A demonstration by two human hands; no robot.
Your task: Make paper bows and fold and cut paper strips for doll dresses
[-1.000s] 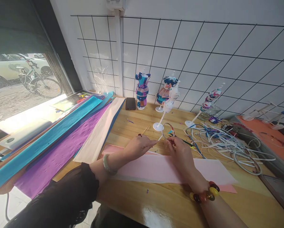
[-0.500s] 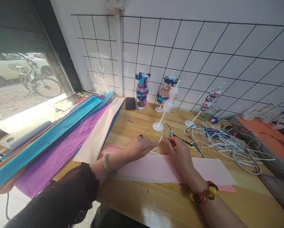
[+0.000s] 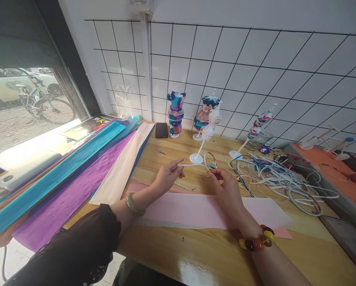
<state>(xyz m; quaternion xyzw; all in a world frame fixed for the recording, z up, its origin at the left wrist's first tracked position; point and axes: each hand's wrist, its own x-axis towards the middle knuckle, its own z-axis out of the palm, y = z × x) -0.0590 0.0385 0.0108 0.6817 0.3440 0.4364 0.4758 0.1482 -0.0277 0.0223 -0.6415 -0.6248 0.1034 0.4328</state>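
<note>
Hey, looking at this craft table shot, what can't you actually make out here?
Head view only:
- The loop at the right hand: too small to tell its material or grip.
- What the left hand pinches: a thin pale strip, too fine to identify.
- The tangle of white strips: too jumbled to count.
- The orange tray: cut off by the right edge.
- The phone screen: dark, unreadable.

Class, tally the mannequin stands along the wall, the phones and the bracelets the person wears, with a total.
Mannequin stands: 4
Phones: 1
Bracelets: 2
Total: 7
</note>
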